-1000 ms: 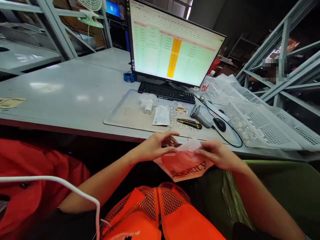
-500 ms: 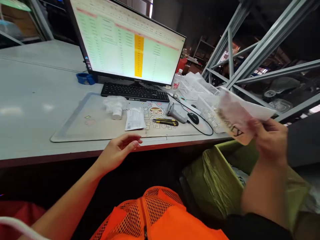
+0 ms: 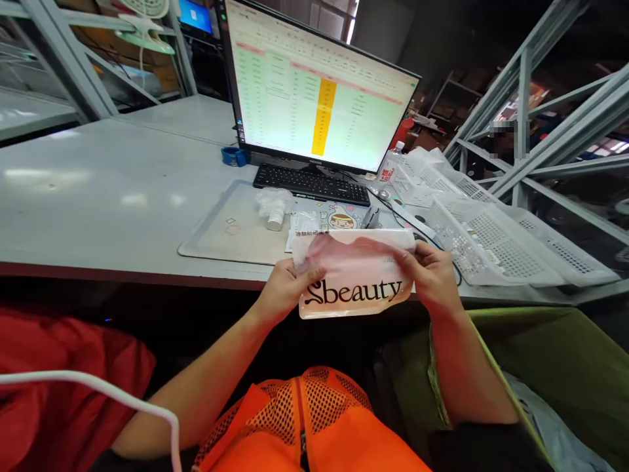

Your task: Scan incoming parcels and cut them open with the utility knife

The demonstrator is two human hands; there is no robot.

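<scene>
A flat plastic pouch, pink and translucent with large black "beauty" lettering, is stretched between both hands in front of the desk edge. My left hand is closed on its left side, thumb on the front. At the opposite side, my right hand pinches the upper right edge between thumb and fingers. Behind the pouch lies a desk mat with a white bottle wrapped in clear plastic. A small white packet is mostly covered by the pouch, and only part of a grey scanner shows.
A monitor and a black keyboard stand at the back. White perforated baskets sit on the right of the desk. Below them is a large green fabric bin. A white cable curves across the lower left.
My right hand has brought the pouch leftward from over the green bin to in front of me. My left hand has taken hold of its other side. The view has turned left.
</scene>
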